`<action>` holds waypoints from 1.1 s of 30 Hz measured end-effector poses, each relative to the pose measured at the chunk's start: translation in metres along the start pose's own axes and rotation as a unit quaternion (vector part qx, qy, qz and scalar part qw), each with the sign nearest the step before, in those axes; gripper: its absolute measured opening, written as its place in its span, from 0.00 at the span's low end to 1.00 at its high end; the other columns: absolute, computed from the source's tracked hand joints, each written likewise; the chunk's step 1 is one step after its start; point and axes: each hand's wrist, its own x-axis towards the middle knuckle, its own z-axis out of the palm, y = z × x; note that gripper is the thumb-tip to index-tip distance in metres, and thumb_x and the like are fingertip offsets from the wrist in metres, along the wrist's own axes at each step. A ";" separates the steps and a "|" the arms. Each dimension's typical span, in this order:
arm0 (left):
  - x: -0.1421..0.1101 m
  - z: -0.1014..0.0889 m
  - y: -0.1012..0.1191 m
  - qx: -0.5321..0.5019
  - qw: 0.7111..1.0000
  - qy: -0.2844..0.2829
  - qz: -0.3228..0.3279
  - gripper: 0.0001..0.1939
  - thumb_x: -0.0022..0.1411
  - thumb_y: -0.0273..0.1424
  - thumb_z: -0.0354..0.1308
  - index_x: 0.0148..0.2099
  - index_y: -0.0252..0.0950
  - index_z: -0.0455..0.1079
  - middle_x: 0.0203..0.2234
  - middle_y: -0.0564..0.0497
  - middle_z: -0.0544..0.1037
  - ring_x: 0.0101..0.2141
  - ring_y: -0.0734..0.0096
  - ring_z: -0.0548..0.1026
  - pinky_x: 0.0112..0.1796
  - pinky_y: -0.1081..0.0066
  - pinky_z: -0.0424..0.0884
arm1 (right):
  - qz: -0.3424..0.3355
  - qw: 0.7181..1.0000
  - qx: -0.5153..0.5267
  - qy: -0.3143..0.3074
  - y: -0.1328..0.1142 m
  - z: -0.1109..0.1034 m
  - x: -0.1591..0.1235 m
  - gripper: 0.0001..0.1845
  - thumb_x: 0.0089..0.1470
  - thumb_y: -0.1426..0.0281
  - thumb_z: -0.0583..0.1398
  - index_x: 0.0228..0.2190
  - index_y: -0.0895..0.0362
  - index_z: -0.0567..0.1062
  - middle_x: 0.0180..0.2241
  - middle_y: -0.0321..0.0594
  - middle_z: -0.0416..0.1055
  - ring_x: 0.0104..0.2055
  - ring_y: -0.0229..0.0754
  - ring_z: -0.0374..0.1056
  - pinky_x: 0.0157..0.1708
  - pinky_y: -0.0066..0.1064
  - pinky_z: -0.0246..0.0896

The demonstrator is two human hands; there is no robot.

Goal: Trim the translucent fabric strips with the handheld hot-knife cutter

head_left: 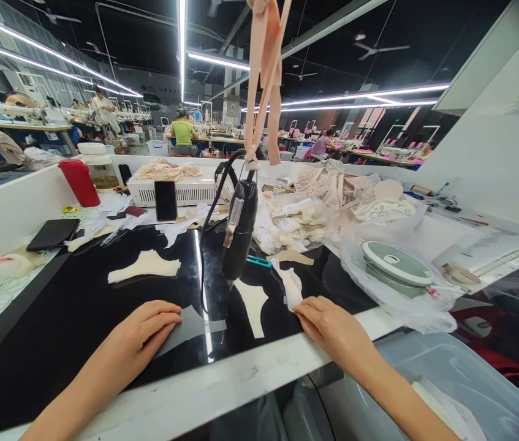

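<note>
A person's two bare hands work at a glossy black tabletop (79, 306) edged in white, seen from head height. The left hand (155, 327) lies palm down, fingers together and slightly curled, fingertips at the left edge of a grey translucent pattern piece (195, 327); whether they grip it cannot be told. The right hand (333, 324) has its fingers bunched at the lower end of a white fabric piece (290, 285), which lies on the tabletop right of centre; whether they pinch or only press it is unclear. Between the hands lies a cream fabric cutout (253, 303), with a second cream cutout (144, 266) farther left. Above the middle, a black handheld power tool (241, 229) hangs nose down from peach fabric strips (263, 86), a teal-handled cutter (258, 261) just beside it. Behind stand a smartphone (165, 201) and a red tumbler (79, 182). At right, a clear plastic bag (355, 245) surrounds a green-grey oval object (397, 264).
</note>
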 end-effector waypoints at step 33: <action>0.000 -0.002 -0.002 -0.003 1.000 -0.004 -0.013 0.14 0.75 0.40 0.53 0.49 0.48 0.79 0.50 0.53 0.81 0.48 0.67 0.81 0.53 0.71 0.78 | 0.242 0.876 0.393 0.137 0.032 -0.044 0.046 0.22 0.59 0.49 0.60 0.36 0.55 0.79 0.31 0.40 0.77 0.27 0.40 0.70 0.26 0.30 0.67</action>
